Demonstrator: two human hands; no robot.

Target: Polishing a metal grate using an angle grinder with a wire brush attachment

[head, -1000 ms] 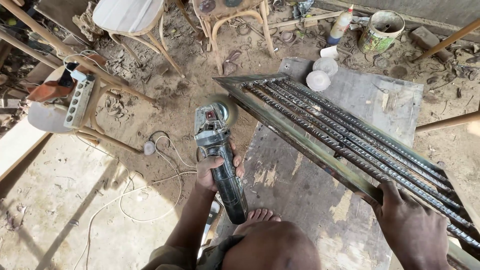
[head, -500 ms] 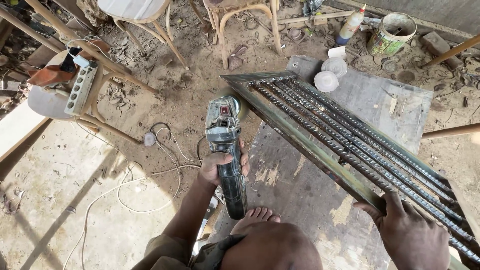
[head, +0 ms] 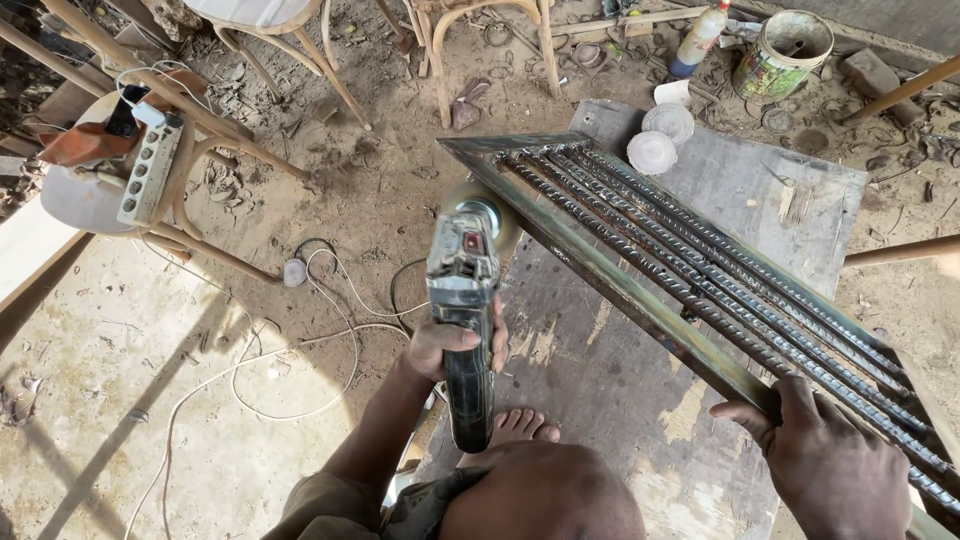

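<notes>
A dusty dirt floor (head: pixel 380 190) is strewn with debris; wooden chairs (head: pixel 270 30) are lit by sunlight

A worn grey board (head: pixel 770 190) lies flat on the sandy floor (head: pixel 150 400), carrying the long metal grate (head: pixel 690 270) and two round discs (head: pixel 660 140) near its far edge.

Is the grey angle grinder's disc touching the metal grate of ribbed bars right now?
No: the grey angle grinder in the left hand is held beside the metal grate of ribbed bars, with a gap between disc and frame.
</notes>
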